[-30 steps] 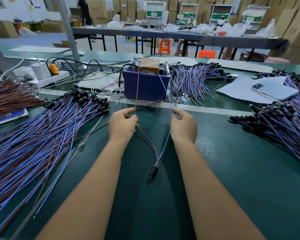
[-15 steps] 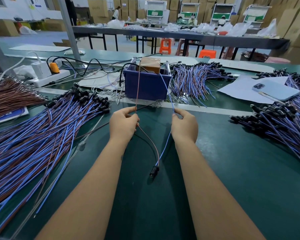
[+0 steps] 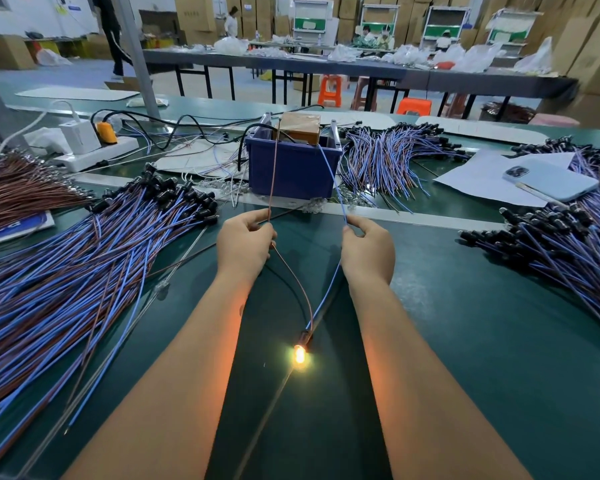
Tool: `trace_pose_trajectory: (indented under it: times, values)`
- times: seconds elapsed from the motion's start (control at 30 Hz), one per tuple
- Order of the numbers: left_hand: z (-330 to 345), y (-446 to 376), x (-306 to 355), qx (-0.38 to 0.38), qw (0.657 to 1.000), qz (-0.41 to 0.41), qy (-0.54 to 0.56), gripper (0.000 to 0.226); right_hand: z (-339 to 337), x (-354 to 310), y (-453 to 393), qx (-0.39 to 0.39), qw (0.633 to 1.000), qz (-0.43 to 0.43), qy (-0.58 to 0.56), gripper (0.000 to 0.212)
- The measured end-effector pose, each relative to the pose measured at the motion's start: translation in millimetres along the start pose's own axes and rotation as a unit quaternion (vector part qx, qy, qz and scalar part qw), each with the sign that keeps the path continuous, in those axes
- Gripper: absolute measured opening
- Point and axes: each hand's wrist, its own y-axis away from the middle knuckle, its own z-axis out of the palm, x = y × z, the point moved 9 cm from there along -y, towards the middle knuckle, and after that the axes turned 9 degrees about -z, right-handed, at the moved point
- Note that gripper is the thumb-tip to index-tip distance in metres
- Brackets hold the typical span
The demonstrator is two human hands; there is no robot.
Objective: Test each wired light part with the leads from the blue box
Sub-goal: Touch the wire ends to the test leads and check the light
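A green bench (image 3: 465, 341) in a warehouse stacked with cartons carries the work. The left hand (image 3: 245, 242) pinches the brown wire (image 3: 293, 275) and the right hand (image 3: 368, 249) pinches the blue wire (image 3: 326, 296) of one light part, whose bulb (image 3: 299, 353) glows orange on the bench between the forearms. Each wire runs up to the blue box (image 3: 291, 168) just beyond the hands (the contact with the leads there is too small to make out). To do this step well, I judge both wire ends should be held steadily on the contacts until the glow is confirmed, keeping bare ends apart. A large pile of blue-brown wired parts (image 3: 84, 258) lies left, another pile (image 3: 568, 244) right, a phone (image 3: 551, 180) on paper beyond it.
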Motion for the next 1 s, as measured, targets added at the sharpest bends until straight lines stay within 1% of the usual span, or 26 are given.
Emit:
trace_pose_trajectory:
  times: [0.27,0.57,1.0]
  values:
    - [0.2,-1.6,-0.7,0.002,1.0,-0.002,0.007,0.033,-0.1,-1.6,0.9,-0.003,1.0,-0.002,0.001,0.029]
    - [1.3,0.5,2.5,-0.003,1.0,0.014,-0.006,0.033,-0.3,-1.9,1.4,0.0,1.0,-0.002,-0.003,0.03]
    - [1.7,0.4,2.0,-0.002,1.0,0.008,-0.006,0.033,0.1,-1.3,1.0,-0.007,1.0,-0.001,-0.007,0.03]
